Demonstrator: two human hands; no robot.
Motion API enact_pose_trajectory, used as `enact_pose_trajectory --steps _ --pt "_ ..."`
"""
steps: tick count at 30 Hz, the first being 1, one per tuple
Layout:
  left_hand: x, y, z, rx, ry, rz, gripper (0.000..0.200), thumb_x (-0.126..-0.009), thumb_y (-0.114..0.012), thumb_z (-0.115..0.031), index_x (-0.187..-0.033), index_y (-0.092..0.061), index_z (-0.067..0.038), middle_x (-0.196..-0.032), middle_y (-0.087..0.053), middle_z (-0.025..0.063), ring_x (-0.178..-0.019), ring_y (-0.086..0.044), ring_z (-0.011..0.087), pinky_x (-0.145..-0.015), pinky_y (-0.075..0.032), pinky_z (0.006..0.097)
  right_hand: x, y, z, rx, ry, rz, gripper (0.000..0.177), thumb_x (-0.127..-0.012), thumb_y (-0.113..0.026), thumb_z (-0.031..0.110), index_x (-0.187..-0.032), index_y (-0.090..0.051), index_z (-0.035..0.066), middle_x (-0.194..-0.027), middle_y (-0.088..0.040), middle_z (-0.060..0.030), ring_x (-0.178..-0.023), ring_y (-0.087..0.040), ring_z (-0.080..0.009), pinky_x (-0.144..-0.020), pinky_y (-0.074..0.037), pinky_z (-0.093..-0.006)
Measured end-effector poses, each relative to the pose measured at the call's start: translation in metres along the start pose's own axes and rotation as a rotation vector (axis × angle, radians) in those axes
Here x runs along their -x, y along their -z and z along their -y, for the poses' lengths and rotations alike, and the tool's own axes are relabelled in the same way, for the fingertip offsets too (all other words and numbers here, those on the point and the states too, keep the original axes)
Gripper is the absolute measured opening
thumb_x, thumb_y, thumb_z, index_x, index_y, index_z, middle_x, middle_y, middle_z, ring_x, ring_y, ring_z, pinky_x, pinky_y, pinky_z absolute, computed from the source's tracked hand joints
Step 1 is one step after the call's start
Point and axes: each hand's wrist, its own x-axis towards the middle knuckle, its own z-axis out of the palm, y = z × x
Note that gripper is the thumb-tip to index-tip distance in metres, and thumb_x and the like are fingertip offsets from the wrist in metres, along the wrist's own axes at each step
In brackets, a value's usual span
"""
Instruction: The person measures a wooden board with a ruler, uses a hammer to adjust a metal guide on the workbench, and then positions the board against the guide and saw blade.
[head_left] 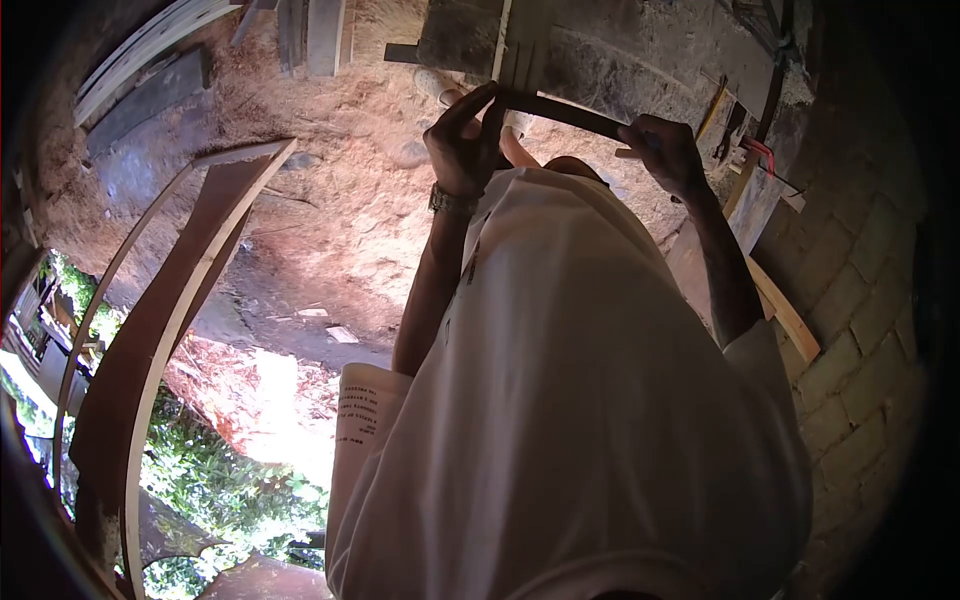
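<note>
My left hand (464, 146), with a watch on its wrist, is closed with the fingertips at the left end of a long dark flat strip (565, 111). My right hand (667, 152) is wrapped round the strip's other end. A short brown piece sticks out just below those right fingers. The strip slants down to the right in front of my body; its exact kind is too dark to tell. Beyond my left fingers, a narrow pale wooden edge (502, 40) runs away over a dark workbench (590, 65).
A curved wooden frame (165, 350) stands at the left. Stacked boards (150, 60) lie at the far left. A red-handled tool (762, 155) and a yellow strip (713, 115) are at the right, near a brick wall (860, 330). The floor is reddish earth.
</note>
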Motion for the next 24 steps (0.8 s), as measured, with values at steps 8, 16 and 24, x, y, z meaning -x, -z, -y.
enact_pose_trajectory --steps 8,16,24 --pt "0.0 0.001 -0.001 0.015 0.029 0.027 0.024 -0.095 -0.073 -0.014 -0.115 -0.077 0.0 -0.11 -0.078 0.0167 -0.102 -0.076 0.025 -0.085 -0.06 0.0344 0.0 0.005 0.012 -0.012 0.015 0.033 0.033 -0.098 -0.07 0.031 -0.081 -0.07 0.003 -0.059 -0.056 -0.0114 -0.054 -0.055 -0.0179 -0.057 -0.046 -0.0364" --pt "-0.001 0.001 -0.014 0.054 0.13 0.023 0.025 -0.09 -0.078 -0.016 -0.111 -0.076 -0.001 -0.103 -0.078 0.0153 -0.095 -0.076 0.0264 -0.082 -0.059 0.0367 -0.004 0.01 0.025 0.1 -0.034 0.042 0.039 -0.098 -0.069 0.037 -0.078 -0.07 0.003 -0.058 -0.057 -0.0131 -0.053 -0.06 -0.0251 -0.057 -0.047 -0.0392" --pt "-0.006 -0.041 -0.024 -0.117 0.061 -0.227 0.037 -0.074 -0.092 -0.019 -0.095 -0.066 -0.004 -0.089 -0.069 0.014 -0.084 -0.068 0.034 -0.077 -0.053 0.0432 0.0 0.007 0.033 0.109 -0.096 0.011 0.032 -0.095 -0.072 0.033 -0.081 -0.072 0.004 -0.063 -0.062 -0.0165 -0.059 -0.066 -0.0304 -0.06 -0.05 -0.0409"
